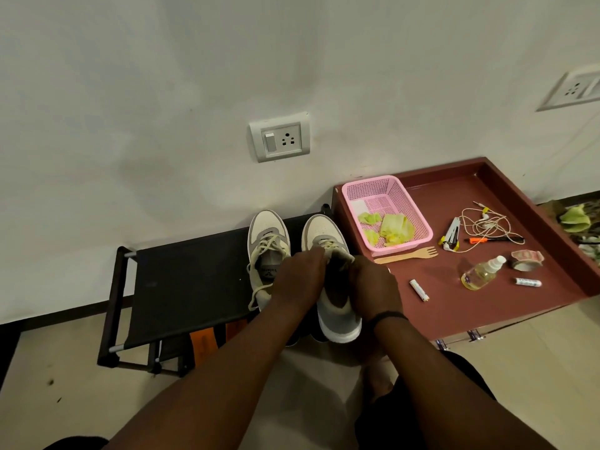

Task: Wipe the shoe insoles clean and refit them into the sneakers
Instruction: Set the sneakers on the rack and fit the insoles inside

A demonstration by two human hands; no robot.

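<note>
Currently both of my hands are at the mouth of the right-hand sneaker (328,254), which stands at the centre of the frame on the black rack (181,280) beside its partner, the left-hand sneaker (268,251). My left hand (300,274) lies over the tongue and lace area, fingers (316,254) curled down onto it; my right hand (373,284) is at the collar on the side nearer the maroon surface (454,297), fingers bent inward, apparently gripping the edge. Whether either hand pinches an insole cannot be determined: the opening is covered by my knuckles and no insole is visible anywhere in the frame.

Judgement on step: work is at the insole of this sneaker, either drawing it out or seating it back. The left-hand sneaker shows printed lettering inside its opening, which suggests its insole is in place.

Next move, as I assess it, calls for holding the collar wide while the insole slides flat toward the toe, without folding at the heel.

Crumpled green wipes sit in the pink basket (354,190) at centre right; a spray bottle (480,274) lies lower right on the surface.
</note>
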